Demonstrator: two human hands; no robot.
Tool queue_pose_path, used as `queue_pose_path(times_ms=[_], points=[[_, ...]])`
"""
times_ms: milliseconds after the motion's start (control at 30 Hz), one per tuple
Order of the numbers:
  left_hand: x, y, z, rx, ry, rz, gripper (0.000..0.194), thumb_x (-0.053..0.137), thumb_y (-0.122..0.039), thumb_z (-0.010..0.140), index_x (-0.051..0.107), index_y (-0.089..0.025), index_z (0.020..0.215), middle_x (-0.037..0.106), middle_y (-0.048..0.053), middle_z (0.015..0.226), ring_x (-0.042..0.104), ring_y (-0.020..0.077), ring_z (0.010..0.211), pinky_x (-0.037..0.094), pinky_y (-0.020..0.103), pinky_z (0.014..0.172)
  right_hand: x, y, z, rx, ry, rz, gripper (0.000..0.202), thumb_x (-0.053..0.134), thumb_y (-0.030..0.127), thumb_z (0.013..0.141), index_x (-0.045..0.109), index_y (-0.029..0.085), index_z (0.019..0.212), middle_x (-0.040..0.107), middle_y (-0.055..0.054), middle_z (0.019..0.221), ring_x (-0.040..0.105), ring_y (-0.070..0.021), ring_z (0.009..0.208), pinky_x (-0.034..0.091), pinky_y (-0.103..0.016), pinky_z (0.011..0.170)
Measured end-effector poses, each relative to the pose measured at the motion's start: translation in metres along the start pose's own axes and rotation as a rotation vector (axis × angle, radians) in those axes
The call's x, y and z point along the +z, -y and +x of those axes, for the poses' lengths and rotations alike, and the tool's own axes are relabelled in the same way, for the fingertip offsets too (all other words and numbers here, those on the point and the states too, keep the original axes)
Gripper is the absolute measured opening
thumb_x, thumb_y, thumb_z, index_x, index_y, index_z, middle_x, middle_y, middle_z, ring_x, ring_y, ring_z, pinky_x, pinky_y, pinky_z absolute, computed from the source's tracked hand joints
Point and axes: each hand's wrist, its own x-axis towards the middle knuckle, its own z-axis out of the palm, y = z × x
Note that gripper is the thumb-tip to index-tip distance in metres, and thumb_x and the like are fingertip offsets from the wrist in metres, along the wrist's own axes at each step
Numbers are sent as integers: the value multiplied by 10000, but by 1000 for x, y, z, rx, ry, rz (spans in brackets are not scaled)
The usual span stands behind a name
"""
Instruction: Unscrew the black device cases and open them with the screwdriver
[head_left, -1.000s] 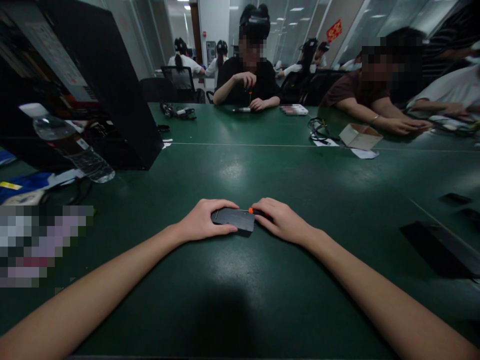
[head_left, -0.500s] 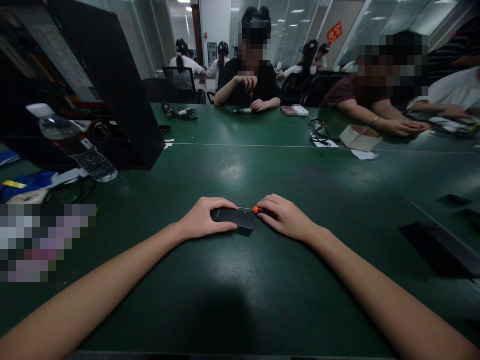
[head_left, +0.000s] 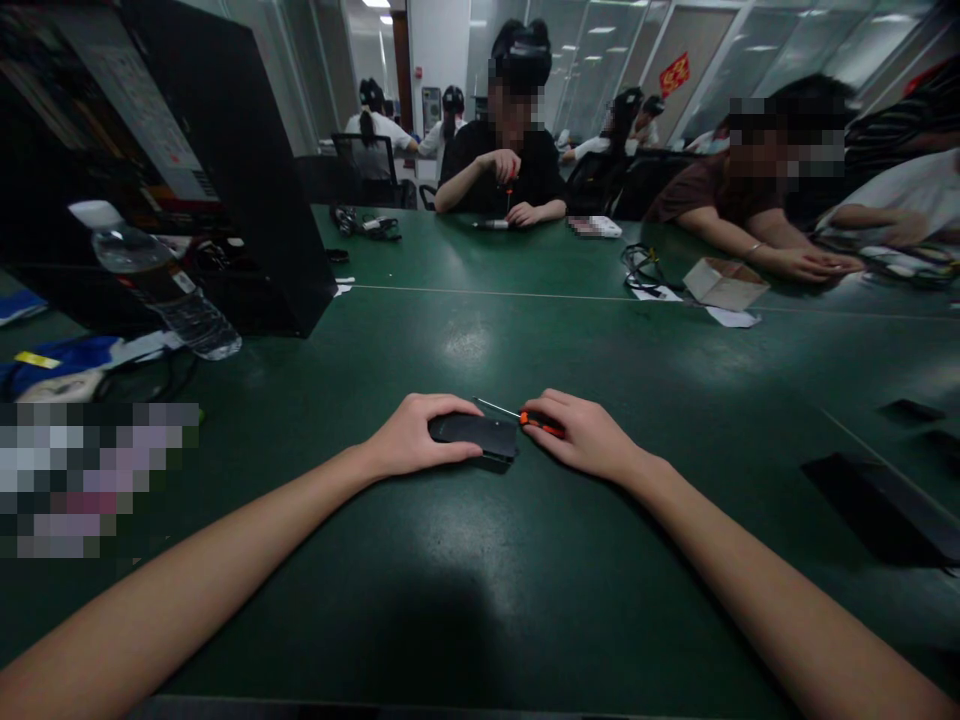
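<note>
On the green table [head_left: 450,530] lies a small black box-shaped device [head_left: 487,436]. My left hand [head_left: 416,434] grips its left end, thumb along the near side and fingers along the far side. My right hand [head_left: 577,432] is closed round the orange and black handle of a screwdriver [head_left: 541,424], just right of the device. The thin metal shaft points left and slightly away from me, and its tip is behind the device near my left fingertips.
A clear bottle [head_left: 169,285] leans beside a large black case [head_left: 247,180] at left. Across the table are a person's hands with a tool, cables [head_left: 643,266] and an open box [head_left: 724,282]. A dark flat object [head_left: 885,505] lies at right.
The screwdriver has swung so that its shaft slants away from the device's far edge, and more of its handle shows. The whole view has shifted slightly.
</note>
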Motion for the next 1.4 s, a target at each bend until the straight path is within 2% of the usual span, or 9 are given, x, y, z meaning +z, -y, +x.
queue_pose_path(times_ms=[133,333,533,800,967,1200,1400], points=[[0,-2,1,17,6,-2,374,802,-384,812,734,-176,1115,768,82,1070,720,223,956,536,325,878,0,4,2,0,-21,-23,239,540,332,995,651,189,1151,676,-88,1033,646,-205,893,546,-347,786],[0,-2,0,0,3,1,386,814,-386,798,737,-178,1113,776,70,1066,726,220,950,529,308,862,-1,28,1,-164,-211,5,288,544,321,999,641,176,1228,692,-136,1127,636,-244,982,540,-412,848],[-1,-2,0,-49,42,17,413,813,-427,796,740,-187,1124,781,46,1019,725,210,900,508,289,800,-3,44,-1,-307,-153,-19,405,558,427,998,671,165,1286,714,-148,1141,667,-239,982,561,-398,831],[-2,0,0,-62,77,4,415,795,-447,808,723,-171,1109,754,28,965,697,185,858,475,261,762,-1,54,0,-338,-251,-6,325,597,310,985,711,138,1236,708,-156,1112,670,-227,972,591,-386,823],[-2,-1,1,-62,74,-6,398,798,-426,808,719,-171,1104,747,21,954,690,177,843,473,254,749,0,58,1,-317,-253,49,321,611,296,979,714,131,1235,696,-160,1139,665,-217,1019,594,-364,859],[-1,1,0,-19,10,-3,430,811,-434,799,718,-180,1133,759,61,1067,704,217,952,502,295,862,1,57,1,-282,-301,66,306,620,276,972,706,143,1234,703,-150,1161,672,-213,1031,598,-363,871],[-2,-1,0,-5,4,0,405,808,-416,805,721,-174,1118,761,61,1061,706,217,958,500,291,863,1,58,2,-283,-295,65,309,614,278,976,701,145,1242,703,-149,1166,671,-213,1036,596,-366,879]])
